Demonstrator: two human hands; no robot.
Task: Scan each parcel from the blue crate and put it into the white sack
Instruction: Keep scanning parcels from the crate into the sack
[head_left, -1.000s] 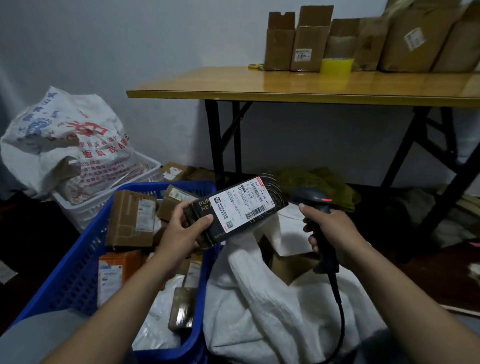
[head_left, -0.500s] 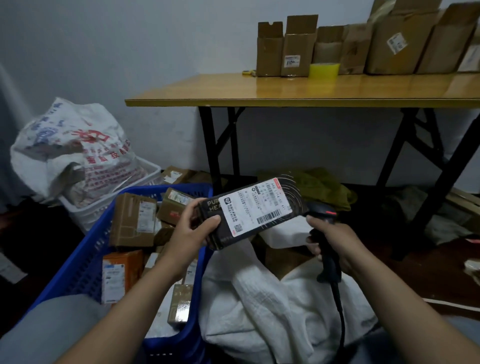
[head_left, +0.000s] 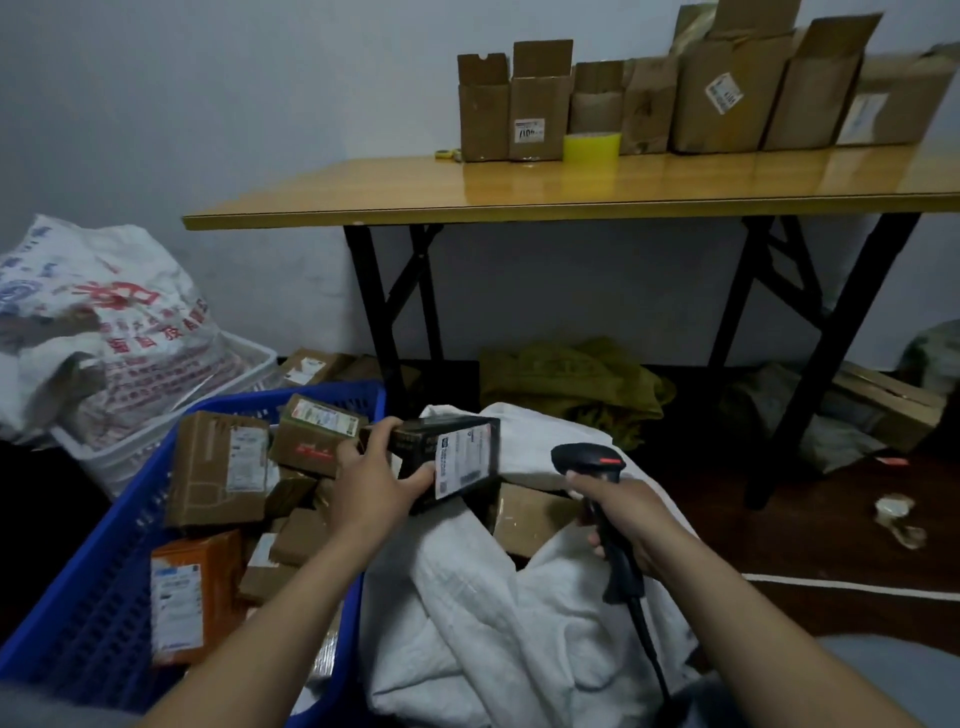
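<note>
My left hand grips a black parcel with a white shipping label, held tilted just over the open mouth of the white sack. A brown box lies inside the sack. My right hand holds a black barcode scanner by its handle, to the right of the parcel, its cable hanging down. The blue crate at the left holds several cardboard parcels, among them an orange one.
A wooden folding table with black legs stands behind, carrying several open cardboard boxes and a yellow tape roll. A printed white bag sits in a white basket at the far left. Olive cloth and more boxes lie under the table.
My left hand has lowered the black parcel from in front of the scanner down to the sack's mouth. The right hand with the scanner has dropped slightly and moved apart from the parcel.
</note>
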